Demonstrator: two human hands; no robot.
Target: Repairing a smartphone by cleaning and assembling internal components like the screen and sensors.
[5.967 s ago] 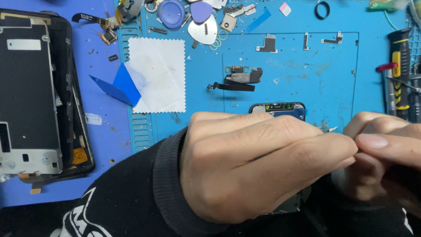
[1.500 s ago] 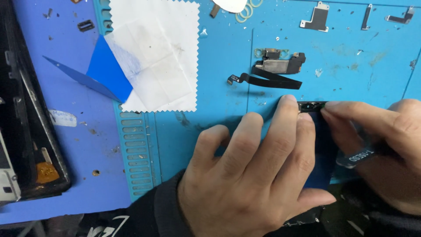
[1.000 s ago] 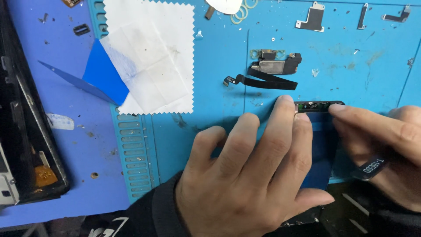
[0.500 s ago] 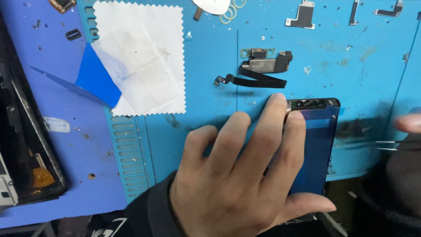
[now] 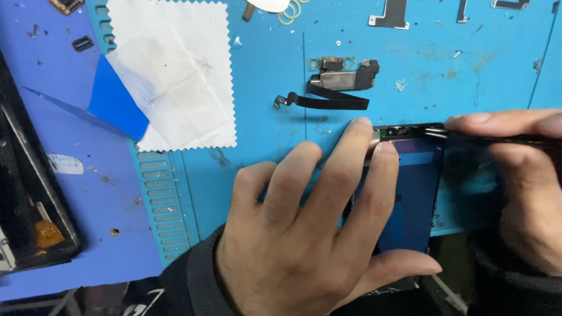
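My left hand (image 5: 304, 234) lies flat, fingers spread, pressing on a dark phone screen panel (image 5: 413, 199) that rests on the blue work mat (image 5: 275, 158). Two fingertips touch the panel's top left corner. My right hand (image 5: 521, 187) comes in from the right edge and grips thin black tweezers (image 5: 497, 137). Their tips sit on the small parts along the panel's top edge (image 5: 404, 131). Just above the panel lies a small earpiece part with a black flex cable (image 5: 336, 88).
A white zigzag-edged cloth (image 5: 175, 76) lies on a blue plastic pry card (image 5: 114, 105) at upper left. An opened phone body (image 5: 29, 216) sits at the left edge. Small metal brackets (image 5: 392, 14) and loose bits lie along the mat's top edge.
My right hand has come back in from the right with the tweezers and set their tips on the panel's top edge. My left hand stays pressed on the panel.
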